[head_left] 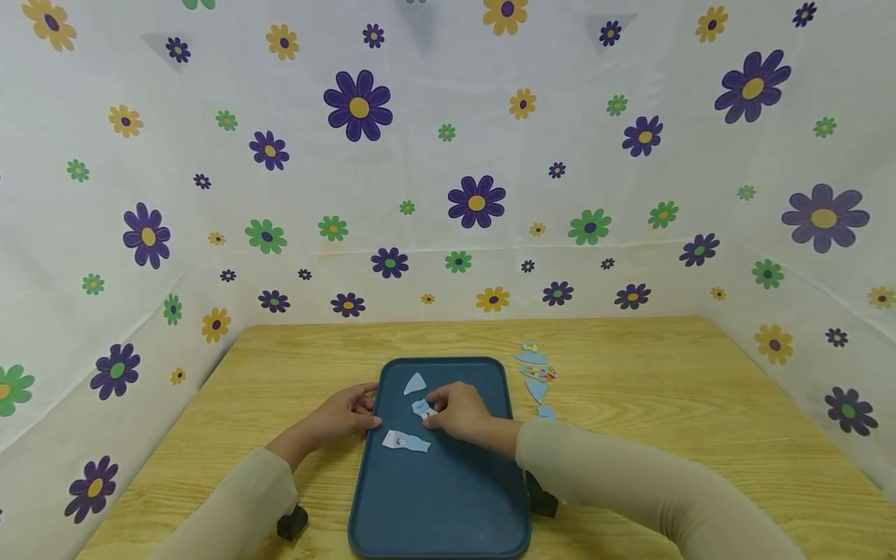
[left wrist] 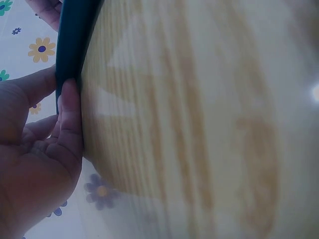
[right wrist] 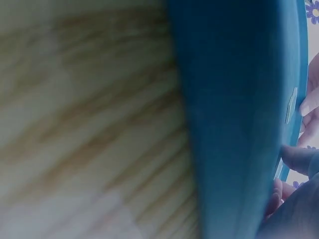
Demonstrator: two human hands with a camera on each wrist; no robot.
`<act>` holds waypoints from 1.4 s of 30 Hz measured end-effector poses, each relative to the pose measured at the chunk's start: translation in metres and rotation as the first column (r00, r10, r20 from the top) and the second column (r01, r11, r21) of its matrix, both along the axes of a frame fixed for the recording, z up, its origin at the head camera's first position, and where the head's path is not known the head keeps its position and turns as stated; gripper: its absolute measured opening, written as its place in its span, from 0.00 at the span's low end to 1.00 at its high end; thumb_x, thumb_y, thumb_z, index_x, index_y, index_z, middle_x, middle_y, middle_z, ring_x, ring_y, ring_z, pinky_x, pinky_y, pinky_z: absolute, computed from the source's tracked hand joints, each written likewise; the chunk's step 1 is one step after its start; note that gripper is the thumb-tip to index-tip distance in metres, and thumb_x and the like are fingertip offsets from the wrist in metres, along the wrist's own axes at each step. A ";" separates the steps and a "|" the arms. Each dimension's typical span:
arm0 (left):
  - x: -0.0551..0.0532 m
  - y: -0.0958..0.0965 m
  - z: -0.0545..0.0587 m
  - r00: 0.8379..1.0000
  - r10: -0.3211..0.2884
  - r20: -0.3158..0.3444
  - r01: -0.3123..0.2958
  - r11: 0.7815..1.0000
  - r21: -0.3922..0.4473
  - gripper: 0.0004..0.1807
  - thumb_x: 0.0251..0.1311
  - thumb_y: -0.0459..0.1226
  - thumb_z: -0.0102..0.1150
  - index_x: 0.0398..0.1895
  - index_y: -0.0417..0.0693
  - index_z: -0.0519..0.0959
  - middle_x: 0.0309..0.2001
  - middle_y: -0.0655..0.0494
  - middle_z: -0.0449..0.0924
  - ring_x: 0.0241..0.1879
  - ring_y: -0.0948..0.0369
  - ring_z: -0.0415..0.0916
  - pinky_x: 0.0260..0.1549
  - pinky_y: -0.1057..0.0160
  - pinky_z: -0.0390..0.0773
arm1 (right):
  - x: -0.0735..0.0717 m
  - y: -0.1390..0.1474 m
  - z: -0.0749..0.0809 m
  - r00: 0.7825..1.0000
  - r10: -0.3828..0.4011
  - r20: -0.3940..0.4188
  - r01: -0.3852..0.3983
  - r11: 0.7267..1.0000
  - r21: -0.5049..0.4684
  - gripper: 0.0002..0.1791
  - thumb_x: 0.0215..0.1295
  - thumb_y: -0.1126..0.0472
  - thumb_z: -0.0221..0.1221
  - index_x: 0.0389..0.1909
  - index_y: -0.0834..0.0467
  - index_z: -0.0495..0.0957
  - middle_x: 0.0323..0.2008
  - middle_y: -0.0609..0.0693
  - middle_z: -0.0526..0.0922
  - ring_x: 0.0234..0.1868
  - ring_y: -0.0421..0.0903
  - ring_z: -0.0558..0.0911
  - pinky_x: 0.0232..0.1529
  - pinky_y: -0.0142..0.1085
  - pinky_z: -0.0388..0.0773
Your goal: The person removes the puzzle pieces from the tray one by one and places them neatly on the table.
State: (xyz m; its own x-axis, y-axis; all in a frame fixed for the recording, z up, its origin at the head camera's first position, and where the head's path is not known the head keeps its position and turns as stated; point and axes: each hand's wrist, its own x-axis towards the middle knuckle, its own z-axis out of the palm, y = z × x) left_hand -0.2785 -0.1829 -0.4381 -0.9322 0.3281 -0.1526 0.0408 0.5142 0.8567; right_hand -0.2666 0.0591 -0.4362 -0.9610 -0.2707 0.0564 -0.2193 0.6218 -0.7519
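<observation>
In the head view a dark blue tray (head_left: 441, 498) lies lengthwise on the table. My left hand (head_left: 346, 412) holds its left edge, thumb at the rim; the left wrist view shows this hand (left wrist: 42, 144) with fingertips at both sides of the tray's edge (left wrist: 77, 45). Over the tray, my right hand (head_left: 458, 412) pinches a small light blue cut-out piece (head_left: 421, 408) with a printed picture, partly hidden by the fingers. Above it lies a pale blue triangular piece (head_left: 415, 383). Below, a longer piece (head_left: 406, 442) carries a small printed figure.
Right of the tray, several cut-out pieces lie in a column on the wooden table (head_left: 630, 389), among them a multicoloured piece (head_left: 537, 372) and a blue pointed piece (head_left: 537, 390). A flower-patterned white cloth (head_left: 420, 171) hangs around the table's back and sides.
</observation>
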 end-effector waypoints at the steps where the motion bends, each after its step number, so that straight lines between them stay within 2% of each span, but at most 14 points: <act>1: 0.000 0.000 0.000 1.000 0.001 0.001 -0.001 1.000 0.001 0.37 0.60 0.30 0.64 0.71 0.35 0.60 0.41 0.48 0.72 0.35 0.56 0.71 0.35 0.61 0.78 | 0.000 0.001 0.000 1.000 0.005 0.004 -0.005 1.000 -0.005 0.19 0.50 0.65 0.73 0.45 0.64 0.84 0.24 0.45 0.75 0.28 0.41 0.72 0.32 0.34 0.70; 11: 0.003 -0.002 0.000 1.000 -0.006 0.003 0.006 1.000 0.003 0.37 0.61 0.31 0.64 0.71 0.36 0.60 0.41 0.48 0.71 0.35 0.56 0.71 0.35 0.60 0.77 | -0.001 0.009 -0.004 0.997 0.075 -0.022 -0.076 0.996 -0.053 0.17 0.52 0.66 0.71 0.44 0.65 0.84 0.27 0.45 0.78 0.30 0.41 0.74 0.32 0.33 0.72; 20: -0.001 -0.003 -0.006 1.000 -0.005 0.012 0.005 1.000 0.002 0.37 0.60 0.32 0.65 0.71 0.37 0.61 0.41 0.47 0.71 0.36 0.55 0.72 0.35 0.61 0.78 | 0.002 0.017 -0.001 0.995 0.097 -0.012 -0.098 0.990 -0.106 0.16 0.54 0.68 0.69 0.46 0.65 0.83 0.29 0.46 0.78 0.29 0.40 0.74 0.27 0.31 0.73; 28: -0.002 -0.002 -0.008 1.000 0.010 0.012 -0.010 1.000 -0.005 0.37 0.60 0.32 0.65 0.71 0.38 0.61 0.41 0.49 0.72 0.36 0.56 0.72 0.36 0.61 0.78 | 0.000 0.033 -0.001 0.987 0.157 -0.013 -0.158 0.977 -0.144 0.16 0.57 0.65 0.69 0.47 0.61 0.84 0.31 0.45 0.80 0.30 0.42 0.74 0.28 0.31 0.73; 37: -0.002 -0.003 -0.004 1.000 -0.016 0.004 0.016 1.000 -0.003 0.37 0.60 0.32 0.64 0.72 0.36 0.60 0.41 0.47 0.71 0.36 0.55 0.71 0.35 0.62 0.77 | -0.001 0.051 0.006 0.990 0.142 -0.002 -0.139 0.967 -0.212 0.13 0.58 0.64 0.68 0.45 0.59 0.85 0.34 0.46 0.82 0.33 0.45 0.76 0.32 0.34 0.74; 42: -0.002 -0.002 -0.003 1.000 -0.008 0.009 0.008 1.000 0.000 0.37 0.60 0.32 0.65 0.71 0.37 0.60 0.41 0.48 0.71 0.36 0.55 0.71 0.35 0.62 0.77 | 0.001 0.059 0.010 0.993 0.115 0.006 -0.110 0.966 -0.233 0.12 0.57 0.63 0.68 0.44 0.59 0.86 0.34 0.47 0.82 0.33 0.45 0.75 0.32 0.34 0.74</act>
